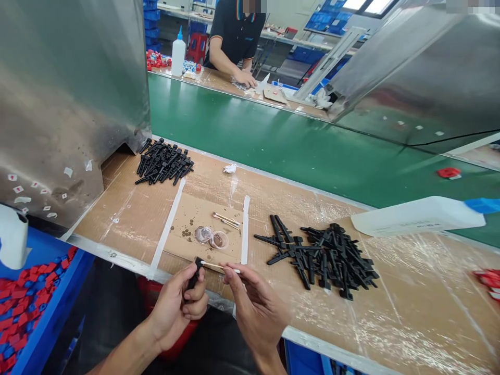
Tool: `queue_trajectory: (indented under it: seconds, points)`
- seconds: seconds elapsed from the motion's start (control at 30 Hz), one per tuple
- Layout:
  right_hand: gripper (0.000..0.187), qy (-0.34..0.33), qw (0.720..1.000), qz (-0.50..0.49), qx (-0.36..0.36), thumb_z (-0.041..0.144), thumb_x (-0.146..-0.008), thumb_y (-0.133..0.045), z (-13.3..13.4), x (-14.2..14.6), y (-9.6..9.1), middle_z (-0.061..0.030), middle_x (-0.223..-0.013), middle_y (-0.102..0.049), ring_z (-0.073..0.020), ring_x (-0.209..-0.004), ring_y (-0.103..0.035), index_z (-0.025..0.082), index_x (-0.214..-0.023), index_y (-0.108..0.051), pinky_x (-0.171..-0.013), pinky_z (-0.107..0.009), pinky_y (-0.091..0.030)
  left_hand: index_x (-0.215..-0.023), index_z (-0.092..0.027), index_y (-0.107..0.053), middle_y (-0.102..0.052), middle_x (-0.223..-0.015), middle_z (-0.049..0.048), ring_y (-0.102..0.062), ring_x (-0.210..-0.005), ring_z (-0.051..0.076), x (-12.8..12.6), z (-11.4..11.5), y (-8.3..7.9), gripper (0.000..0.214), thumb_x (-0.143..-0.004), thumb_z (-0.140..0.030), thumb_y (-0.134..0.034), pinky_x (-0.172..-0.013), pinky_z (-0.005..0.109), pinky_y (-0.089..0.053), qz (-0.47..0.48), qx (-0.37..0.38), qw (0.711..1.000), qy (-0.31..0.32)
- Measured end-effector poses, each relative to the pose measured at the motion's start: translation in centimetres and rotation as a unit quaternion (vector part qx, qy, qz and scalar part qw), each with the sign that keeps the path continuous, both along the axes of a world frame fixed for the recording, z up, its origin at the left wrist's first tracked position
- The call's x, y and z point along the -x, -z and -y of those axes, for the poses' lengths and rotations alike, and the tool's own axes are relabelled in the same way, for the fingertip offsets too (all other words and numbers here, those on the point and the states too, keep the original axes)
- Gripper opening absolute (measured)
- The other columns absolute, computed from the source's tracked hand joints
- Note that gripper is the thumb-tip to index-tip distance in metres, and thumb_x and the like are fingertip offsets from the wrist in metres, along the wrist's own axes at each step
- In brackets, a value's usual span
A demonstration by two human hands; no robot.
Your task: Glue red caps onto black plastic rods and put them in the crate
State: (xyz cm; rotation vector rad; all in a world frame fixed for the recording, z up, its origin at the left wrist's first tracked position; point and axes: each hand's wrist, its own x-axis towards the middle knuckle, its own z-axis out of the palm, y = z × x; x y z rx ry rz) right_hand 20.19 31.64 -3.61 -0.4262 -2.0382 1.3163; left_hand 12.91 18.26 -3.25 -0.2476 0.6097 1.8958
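Observation:
My left hand [180,299] is closed round a small black plastic part [194,278], its head sticking up past the fingertips. Between thumb and fingers, my right hand [258,299] pinches a cotton swab [212,265]; the swab's far tip meets the head of the black part. Just beyond my hands, a cardboard sheet [191,208] carries two small clear cups [219,240], one with brownish liquid, and spare cotton swabs [226,220]. A heap of black plastic parts [332,255] lies to the right, and another pile of black parts [164,161] at the far left.
A green conveyor belt [242,130] runs behind the bench. At right a white bottle [417,216] with a blue cap lies tilted. Metal housings [70,94] flank the bench. A blue bin [47,307] holds red and blue pieces. Across the belt, a person [236,41] works with both hands.

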Motion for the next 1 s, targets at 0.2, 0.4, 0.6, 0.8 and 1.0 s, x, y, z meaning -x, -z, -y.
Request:
queue_trajectory:
  seconds: [0.2, 0.4, 0.6, 0.8, 1.0]
  points:
    - [0.021, -0.003, 1.000, 0.009, -0.005, 0.011, -0.086, -0.066, 0.0, -0.1, 0.2, -0.0029, -0.088, -0.072, -0.0165, -0.071, -0.069, 0.024, -0.102, -0.071, -0.069, -0.030, -0.059, -0.085, -0.014, -0.052, -0.022, -0.054, -0.0102, -0.012, -0.041, 0.004, 0.0, 0.0, 0.1, 0.027, -0.097, -0.036, -0.042, -0.044, 0.020, -0.011, -0.002, -0.006, 1.000, 0.000]
    - [0.024, -0.007, 1.000, 0.010, -0.016, 0.009, -0.085, -0.066, 0.2, -0.2, 0.4, -0.0015, -0.087, -0.072, -0.0163, -0.073, -0.069, 0.026, -0.103, -0.071, -0.071, -0.031, -0.059, -0.086, -0.014, -0.052, -0.022, -0.055, -0.0103, -0.013, -0.041, 0.004, 0.0, 0.0, 0.1, 0.027, -0.097, -0.037, -0.044, -0.044, 0.020, -0.011, 0.000, 0.000, 1.000, -0.004]
    - [0.029, -0.012, 0.998, 0.004, -0.057, 0.006, -0.084, -0.066, 0.3, -0.2, 0.0, -0.0017, -0.091, -0.073, -0.0172, -0.080, -0.070, 0.027, -0.104, -0.070, -0.072, -0.029, -0.059, -0.086, -0.015, -0.051, -0.023, -0.054, -0.0103, -0.012, -0.041, 0.003, -0.1, -0.1, 0.0, 0.026, -0.098, -0.036, -0.042, -0.043, 0.020, -0.010, -0.016, 0.009, 1.000, -0.008]
    - [0.029, -0.005, 0.996, -0.008, -0.092, 0.006, -0.083, -0.066, 0.3, 0.0, -0.2, -0.0015, -0.090, -0.075, -0.0187, -0.078, -0.071, 0.026, -0.103, -0.071, -0.070, -0.030, -0.058, -0.086, -0.015, -0.051, -0.022, -0.055, -0.0104, -0.012, -0.041, 0.003, -0.1, 0.0, -0.1, 0.026, -0.096, -0.038, -0.044, -0.043, 0.020, -0.009, -0.024, 0.013, 1.000, -0.006]
    - [0.036, -0.012, 0.987, -0.018, -0.161, 0.002, -0.082, -0.066, 0.4, 0.0, -0.9, -0.0018, -0.090, -0.074, -0.0182, -0.078, -0.071, 0.027, -0.109, -0.067, -0.071, -0.031, -0.057, -0.086, -0.016, -0.051, -0.022, -0.055, -0.0105, -0.011, -0.041, 0.003, -0.2, 0.0, -0.1, 0.026, -0.095, -0.040, -0.047, -0.043, 0.019, -0.009, -0.026, 0.016, 1.000, -0.006]
